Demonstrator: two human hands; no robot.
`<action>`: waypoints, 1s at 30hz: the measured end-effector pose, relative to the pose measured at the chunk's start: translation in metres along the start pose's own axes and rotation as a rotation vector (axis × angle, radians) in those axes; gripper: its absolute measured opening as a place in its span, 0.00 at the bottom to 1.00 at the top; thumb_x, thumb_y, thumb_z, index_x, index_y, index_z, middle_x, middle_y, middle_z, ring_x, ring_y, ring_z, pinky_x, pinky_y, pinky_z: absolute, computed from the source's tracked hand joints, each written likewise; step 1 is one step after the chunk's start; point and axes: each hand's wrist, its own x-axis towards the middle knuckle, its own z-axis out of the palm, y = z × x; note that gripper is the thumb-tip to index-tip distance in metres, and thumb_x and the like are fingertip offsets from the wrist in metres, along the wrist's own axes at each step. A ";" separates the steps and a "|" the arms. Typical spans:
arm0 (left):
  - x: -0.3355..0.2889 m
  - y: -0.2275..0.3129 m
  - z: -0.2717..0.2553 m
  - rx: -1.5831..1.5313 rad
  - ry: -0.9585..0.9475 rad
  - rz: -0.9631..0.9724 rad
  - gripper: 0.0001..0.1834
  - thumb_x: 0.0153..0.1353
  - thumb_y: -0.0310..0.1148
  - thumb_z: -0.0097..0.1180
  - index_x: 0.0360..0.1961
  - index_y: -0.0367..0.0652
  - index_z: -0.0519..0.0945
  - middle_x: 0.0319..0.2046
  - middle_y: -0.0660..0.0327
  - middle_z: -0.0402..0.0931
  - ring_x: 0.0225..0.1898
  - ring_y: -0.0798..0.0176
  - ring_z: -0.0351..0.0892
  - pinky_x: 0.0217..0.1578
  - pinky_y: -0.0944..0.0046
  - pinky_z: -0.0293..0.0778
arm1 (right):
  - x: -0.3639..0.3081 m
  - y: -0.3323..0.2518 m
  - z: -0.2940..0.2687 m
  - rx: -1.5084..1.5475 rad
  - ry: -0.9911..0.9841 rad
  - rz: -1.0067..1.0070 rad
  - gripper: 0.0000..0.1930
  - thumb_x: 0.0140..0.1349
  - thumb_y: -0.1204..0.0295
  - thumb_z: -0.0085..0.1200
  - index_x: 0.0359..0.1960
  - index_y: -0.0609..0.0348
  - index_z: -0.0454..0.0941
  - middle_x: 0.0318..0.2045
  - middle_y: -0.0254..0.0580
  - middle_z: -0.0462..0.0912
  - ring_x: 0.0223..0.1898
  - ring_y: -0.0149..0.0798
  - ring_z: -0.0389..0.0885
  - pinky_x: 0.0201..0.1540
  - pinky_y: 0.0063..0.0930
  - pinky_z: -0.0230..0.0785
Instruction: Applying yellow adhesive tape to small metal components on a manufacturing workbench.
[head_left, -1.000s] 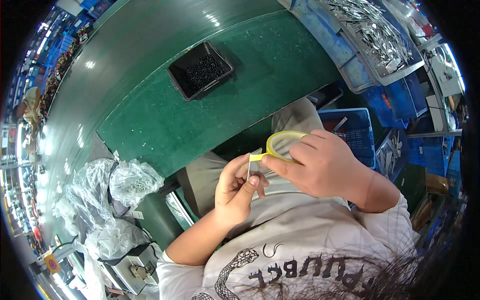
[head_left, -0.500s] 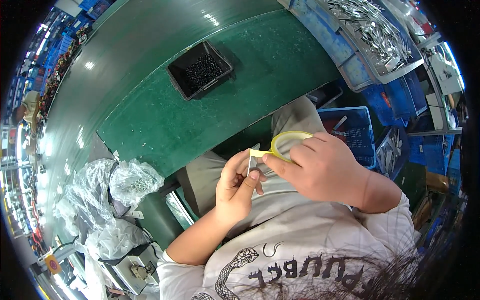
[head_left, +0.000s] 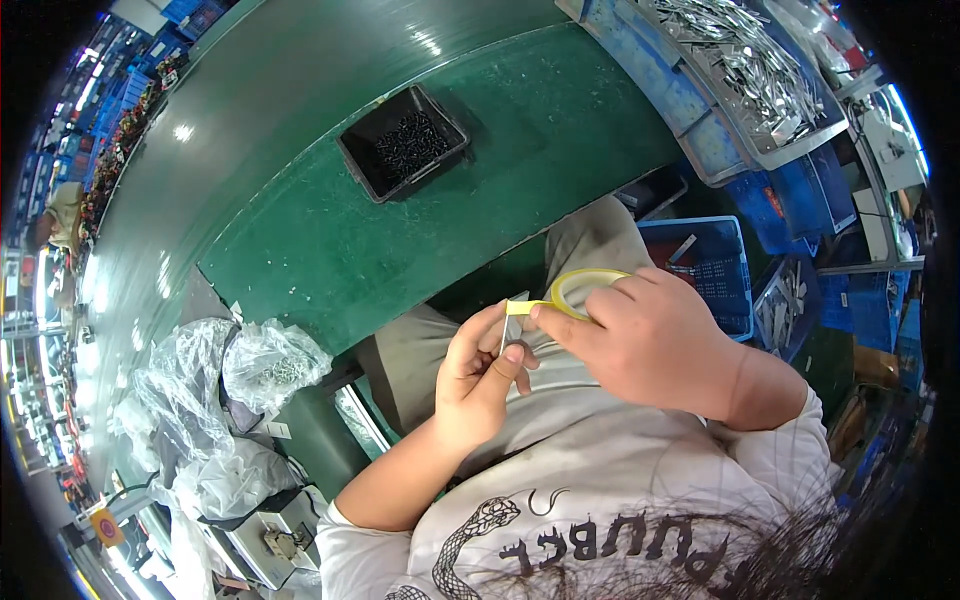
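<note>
At the far left, crumpled clear plastic bags (head_left: 235, 385) lie heaped beside the green table (head_left: 330, 250), one of them holding small metal bits. Further in, a black tray (head_left: 403, 143) of dark small parts sits on the table, well apart from the hands. Below the table edge, over the lap, the left hand (head_left: 478, 372) is closed around a thin grey metal strip (head_left: 511, 328), pinching it upright between thumb and fingers. A short yellow tab of tape runs from the top of that strip across to the tape roll (head_left: 580, 290), a yellow ring just beside it. The right hand (head_left: 650, 340) grips the roll, fingers curled over its rim and the thumb pressing near the tape's free end, so the two hands nearly touch. Behind the right hand stands a blue crate (head_left: 715, 265) on the floor side, and at the upper right a blue-edged bin (head_left: 720, 125) is full of shiny metal pieces (head_left: 745, 60).
</note>
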 end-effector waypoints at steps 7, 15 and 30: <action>-0.001 -0.003 -0.005 -0.156 -0.067 0.033 0.27 0.71 0.18 0.43 0.70 0.43 0.58 0.57 0.49 0.75 0.39 0.64 0.79 0.29 0.68 0.78 | 0.000 0.002 0.002 0.002 0.027 0.005 0.18 0.54 0.68 0.58 0.49 0.41 0.83 0.21 0.29 0.70 0.20 0.35 0.73 0.24 0.30 0.66; -0.002 0.001 -0.005 -0.219 -0.076 -0.011 0.28 0.71 0.19 0.44 0.70 0.46 0.57 0.53 0.47 0.78 0.38 0.62 0.80 0.28 0.65 0.79 | -0.003 0.006 0.006 0.033 0.035 -0.011 0.21 0.51 0.68 0.61 0.51 0.40 0.83 0.21 0.28 0.69 0.20 0.34 0.72 0.24 0.30 0.65; -0.004 0.002 -0.004 -0.236 -0.115 0.014 0.30 0.71 0.21 0.46 0.71 0.48 0.56 0.52 0.45 0.78 0.37 0.60 0.80 0.29 0.64 0.78 | -0.008 0.008 0.012 0.126 -0.014 0.013 0.24 0.49 0.69 0.62 0.53 0.39 0.83 0.20 0.27 0.67 0.19 0.34 0.69 0.25 0.30 0.62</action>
